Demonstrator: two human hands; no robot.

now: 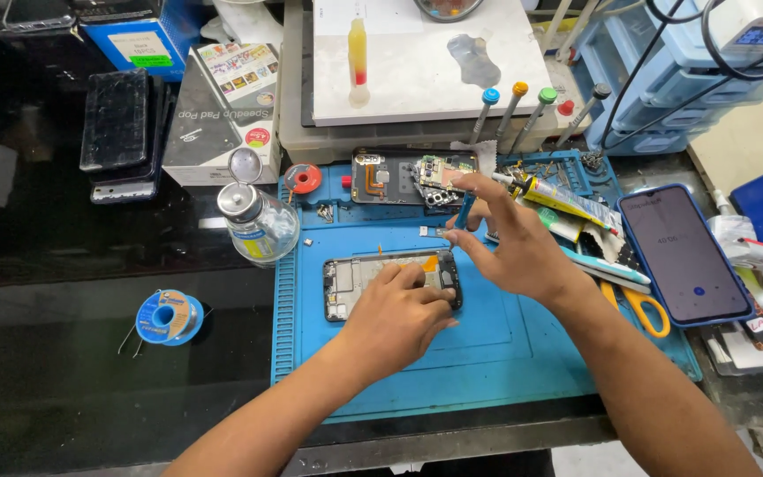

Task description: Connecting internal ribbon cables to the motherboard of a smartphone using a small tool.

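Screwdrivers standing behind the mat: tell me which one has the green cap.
The green-capped screwdriver, third from the left; the others have blue, yellow and dark caps.

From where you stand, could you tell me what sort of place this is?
Most likely a phone repair bench: an opened phone lies on a blue work mat, with screwdrivers behind and a solder spool nearby.
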